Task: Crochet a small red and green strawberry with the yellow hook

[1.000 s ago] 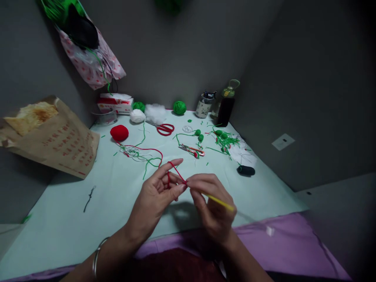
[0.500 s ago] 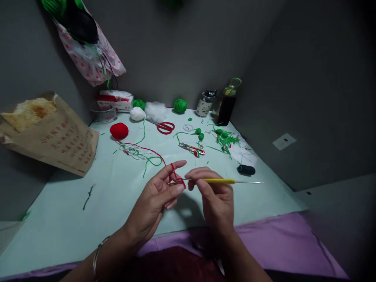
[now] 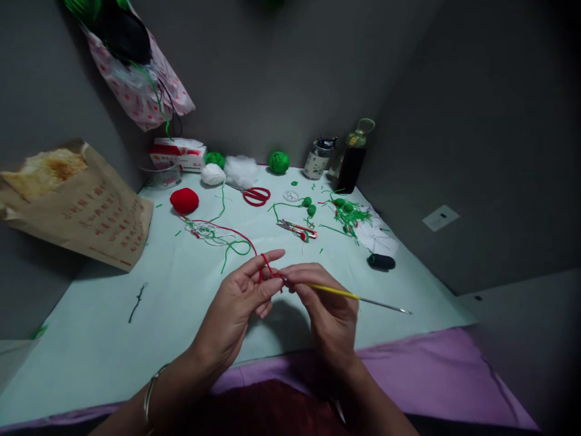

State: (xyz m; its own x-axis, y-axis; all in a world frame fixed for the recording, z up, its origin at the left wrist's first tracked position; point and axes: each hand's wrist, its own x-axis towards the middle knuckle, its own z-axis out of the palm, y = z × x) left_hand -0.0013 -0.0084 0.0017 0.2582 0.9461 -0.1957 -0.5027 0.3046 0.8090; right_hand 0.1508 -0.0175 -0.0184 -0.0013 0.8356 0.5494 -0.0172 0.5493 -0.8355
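Red yarn (image 3: 244, 235) runs from a red yarn ball (image 3: 184, 200) to my left hand (image 3: 240, 297), looping over its raised index finger. Thumb and fingers of that hand pinch a small bit of red yarn work, mostly hidden by the fingertips. My right hand (image 3: 327, 306) is closed around the yellow handle of a crochet hook (image 3: 333, 291). The hook's near tip meets the red yarn between both hands; its other metal end points right and slightly down. Beyond the hands lie orange-handled thread snips (image 3: 299, 229) beside a small red and green piece.
Red-handled scissors (image 3: 256, 196), white stuffing (image 3: 241, 172) and a green yarn ball (image 3: 278, 162) sit at the back. A paper bag (image 3: 109, 221) with flatbread stands left. Green yarn scraps (image 3: 356, 217), a dark bottle (image 3: 351, 166) and a black roll (image 3: 381, 261) are right.
My right hand has shifted slightly left toward my left fingertips. The crochet hook has tilted, its free end swinging downward, and its near tip is now closer in to the pinched yarn.
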